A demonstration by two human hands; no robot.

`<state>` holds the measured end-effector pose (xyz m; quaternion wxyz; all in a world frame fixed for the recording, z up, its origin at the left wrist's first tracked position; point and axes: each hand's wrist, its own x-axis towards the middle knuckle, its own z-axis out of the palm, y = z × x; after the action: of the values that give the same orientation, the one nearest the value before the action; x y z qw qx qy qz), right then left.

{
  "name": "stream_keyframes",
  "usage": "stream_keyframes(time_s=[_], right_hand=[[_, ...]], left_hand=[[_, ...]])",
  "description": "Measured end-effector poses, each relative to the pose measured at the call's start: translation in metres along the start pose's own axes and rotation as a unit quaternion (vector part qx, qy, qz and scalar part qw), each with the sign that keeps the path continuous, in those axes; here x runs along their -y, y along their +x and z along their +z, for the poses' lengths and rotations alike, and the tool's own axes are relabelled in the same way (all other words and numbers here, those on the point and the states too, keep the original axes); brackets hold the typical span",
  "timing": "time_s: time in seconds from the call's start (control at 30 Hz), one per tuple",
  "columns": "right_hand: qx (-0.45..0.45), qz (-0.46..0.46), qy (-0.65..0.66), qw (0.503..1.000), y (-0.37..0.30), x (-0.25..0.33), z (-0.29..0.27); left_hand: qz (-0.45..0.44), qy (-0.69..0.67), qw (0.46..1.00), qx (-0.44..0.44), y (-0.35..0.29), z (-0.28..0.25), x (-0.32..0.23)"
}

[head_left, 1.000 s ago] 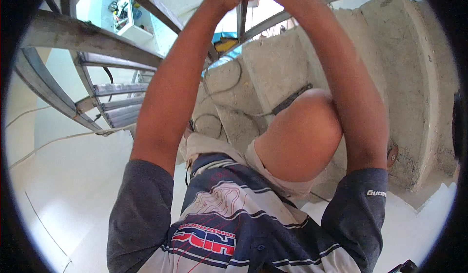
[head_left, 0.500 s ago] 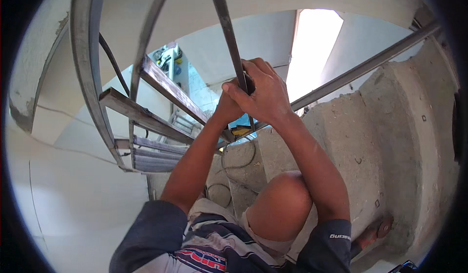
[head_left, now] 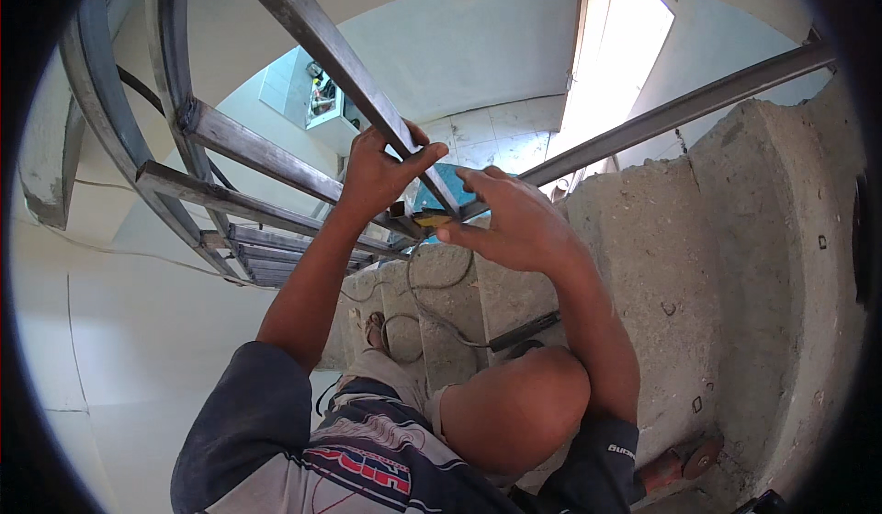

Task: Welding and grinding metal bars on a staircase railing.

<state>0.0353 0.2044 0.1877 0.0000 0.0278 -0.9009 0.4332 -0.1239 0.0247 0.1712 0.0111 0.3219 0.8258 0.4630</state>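
My left hand (head_left: 378,172) is wrapped around an upright square steel tube (head_left: 342,66), with the thumb lying across its front. The tube leans down to the right, and its lower end meets a long slanting steel rail (head_left: 680,121). My right hand (head_left: 516,218) is beside that lower end, thumb and fingers spread apart with nothing held between them. Close to the thumb tip, a small yellow piece (head_left: 430,221) sits at the joint; its kind cannot be made out. Other steel bars of the railing frame (head_left: 262,156) stretch away to the left.
Rough concrete steps (head_left: 634,266) run beneath and to the right. A black-handled tool (head_left: 524,330) on a cable (head_left: 424,305) lies by my knee. A red angle grinder (head_left: 675,466) rests on a step at lower right. Beyond the rail is a lower tiled floor (head_left: 501,133).
My hands, earlier together on the tube, have separated. The left stays on the tube, while the right has let go and moved lower. The view has shifted, bringing the black-handled tool into sight.
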Motion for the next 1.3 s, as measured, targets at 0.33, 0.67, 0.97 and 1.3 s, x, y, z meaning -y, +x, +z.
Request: stream_keyframes(time_s=[0.33,0.67,0.97,1.3], right_hand=[[-0.008,0.005,-0.03,1.0,-0.023,0.009,-0.006],[0.181,0.047,-0.143,0.972,-0.023,0.009,-0.006],[0.181,0.061,-0.132,0.973,-0.022,0.008,-0.002],[0.175,0.046,-0.139,0.974,-0.032,0.011,-0.002]], left_hand=[[-0.063,0.052,0.997,-0.002,-0.008,0.004,-0.004],[-0.046,0.015,0.999,-0.007,0.0,0.002,-0.004],[-0.07,0.038,0.997,0.014,-0.002,-0.001,-0.007],[-0.047,0.004,0.999,-0.008,-0.006,0.003,0.001]])
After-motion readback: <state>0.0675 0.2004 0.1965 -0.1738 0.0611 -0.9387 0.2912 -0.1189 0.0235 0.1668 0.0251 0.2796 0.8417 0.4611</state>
